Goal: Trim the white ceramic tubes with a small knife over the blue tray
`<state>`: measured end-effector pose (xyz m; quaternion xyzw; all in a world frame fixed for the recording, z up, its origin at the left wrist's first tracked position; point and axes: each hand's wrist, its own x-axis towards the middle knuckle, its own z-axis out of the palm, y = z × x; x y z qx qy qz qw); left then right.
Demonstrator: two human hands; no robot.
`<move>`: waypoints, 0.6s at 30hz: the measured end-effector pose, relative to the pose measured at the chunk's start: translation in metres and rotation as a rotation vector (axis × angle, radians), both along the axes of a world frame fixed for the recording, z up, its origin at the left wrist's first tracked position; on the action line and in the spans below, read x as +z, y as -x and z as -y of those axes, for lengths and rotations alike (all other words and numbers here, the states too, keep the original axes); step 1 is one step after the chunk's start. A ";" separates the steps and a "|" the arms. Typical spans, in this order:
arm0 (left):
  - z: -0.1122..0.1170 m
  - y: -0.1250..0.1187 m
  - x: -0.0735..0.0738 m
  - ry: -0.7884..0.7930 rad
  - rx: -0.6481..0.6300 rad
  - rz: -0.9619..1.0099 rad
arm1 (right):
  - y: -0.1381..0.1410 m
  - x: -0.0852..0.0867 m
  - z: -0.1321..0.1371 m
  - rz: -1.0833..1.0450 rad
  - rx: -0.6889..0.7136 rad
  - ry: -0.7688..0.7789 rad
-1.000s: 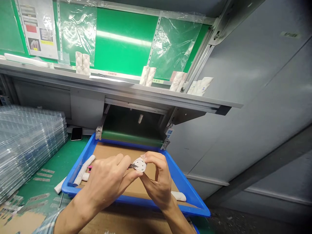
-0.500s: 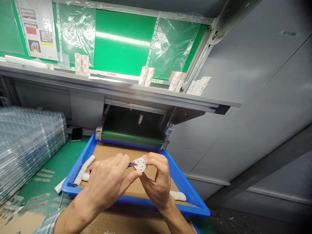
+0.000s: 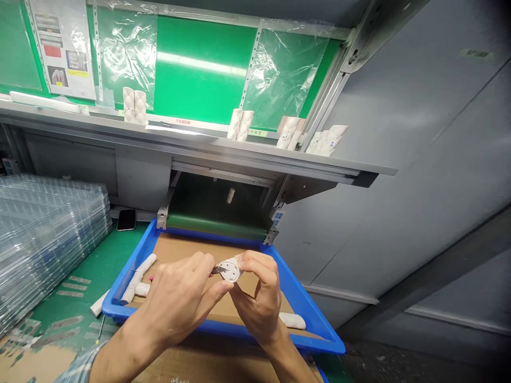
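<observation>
Both hands meet over a blue tray (image 3: 307,311) lined with cardboard. My right hand (image 3: 259,300) pinches a small round white plastic part (image 3: 230,270) between thumb and fingers, its flat face with small holes turned up. My left hand (image 3: 178,298) is closed around a small tool with a pink handle; its metal blade (image 3: 217,271) touches the left edge of the white part. White elongated plastic pieces lie in the tray, one at the left (image 3: 138,271) and one at the right (image 3: 292,321).
A tall stack of clear plastic trays (image 3: 48,234) fills the left of the green bench. A phone (image 3: 125,219) lies behind it. A green conveyor belt (image 3: 215,226) ends at the tray's far edge. White parts (image 3: 134,105) stand on the metal shelf above. A grey wall is to the right.
</observation>
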<state>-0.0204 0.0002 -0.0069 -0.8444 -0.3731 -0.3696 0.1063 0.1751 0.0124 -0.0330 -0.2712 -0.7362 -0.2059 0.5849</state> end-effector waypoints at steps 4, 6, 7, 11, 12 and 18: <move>0.001 0.000 0.001 -0.010 0.009 -0.012 | 0.001 0.002 0.001 0.000 -0.020 -0.011; 0.000 0.001 0.000 0.010 -0.001 -0.008 | 0.002 0.002 0.001 -0.001 -0.019 -0.005; 0.000 0.001 0.000 0.025 -0.010 -0.001 | 0.001 0.002 0.001 -0.001 -0.017 0.000; -0.002 0.001 -0.002 0.106 -0.082 0.061 | 0.001 -0.001 0.001 -0.008 -0.009 0.025; -0.002 0.000 -0.002 0.129 -0.106 0.081 | 0.001 -0.002 0.001 -0.012 -0.008 0.031; -0.004 0.004 0.000 0.232 -0.179 0.248 | 0.002 -0.002 0.001 -0.027 0.062 0.108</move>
